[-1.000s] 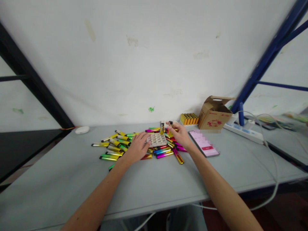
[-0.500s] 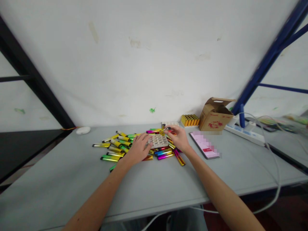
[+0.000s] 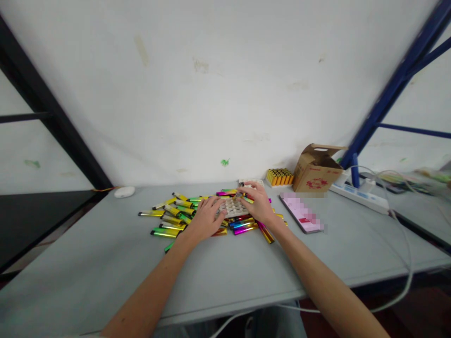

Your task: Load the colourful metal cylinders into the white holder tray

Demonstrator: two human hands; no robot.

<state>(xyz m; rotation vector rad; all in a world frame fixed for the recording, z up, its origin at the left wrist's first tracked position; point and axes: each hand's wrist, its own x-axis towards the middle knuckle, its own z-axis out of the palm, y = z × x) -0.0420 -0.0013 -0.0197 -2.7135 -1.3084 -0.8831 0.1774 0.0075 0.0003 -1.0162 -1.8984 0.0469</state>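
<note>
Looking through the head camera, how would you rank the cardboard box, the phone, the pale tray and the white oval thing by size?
1. Cardboard box and phone: too alike to rank, as their distances from the camera may differ.
2. Pale tray
3. White oval thing

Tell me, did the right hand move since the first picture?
Yes, the right hand moved left, away from the cardboard box, toward the white tray.
</note>
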